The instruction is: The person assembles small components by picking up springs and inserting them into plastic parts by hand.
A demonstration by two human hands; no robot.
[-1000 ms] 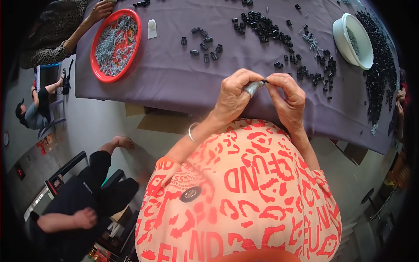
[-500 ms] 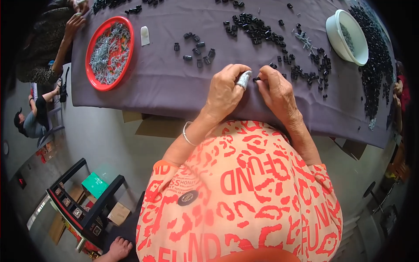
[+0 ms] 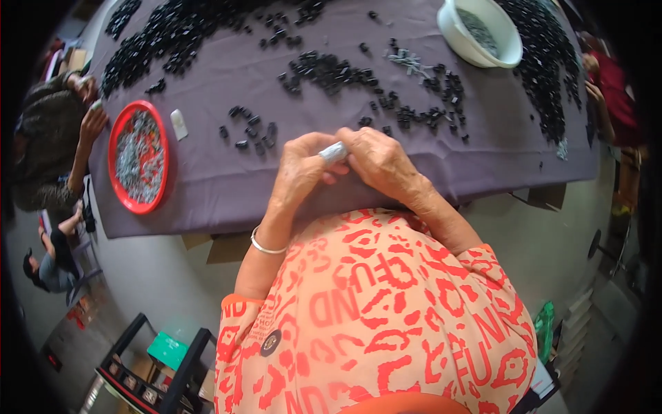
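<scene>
Just past the near table edge, my left hand [image 3: 296, 171] and my right hand [image 3: 380, 160] meet, fingertips together in a pinch. A white wrap [image 3: 334, 152] covers a finger or thumb of the left hand. Whatever sits between the fingertips is hidden by them. Beyond the left hand lies a small group of black plastic parts [image 3: 249, 119]. A longer scatter of black parts [image 3: 329, 72] spreads ahead and to the right, and thin grey pins [image 3: 409, 62] rest among them.
A red tray [image 3: 164, 176] of grey pins stands at left, near a small white piece [image 3: 178, 124]. A white bowl [image 3: 512, 58] holds more at far right. Large black heaps [image 3: 186, 34] line the table's far side. Other people sit at both ends.
My hands have come together, and the right one has closed in against the left. The small black part seen earlier in the right fingertips is now out of sight. The view has shifted.
</scene>
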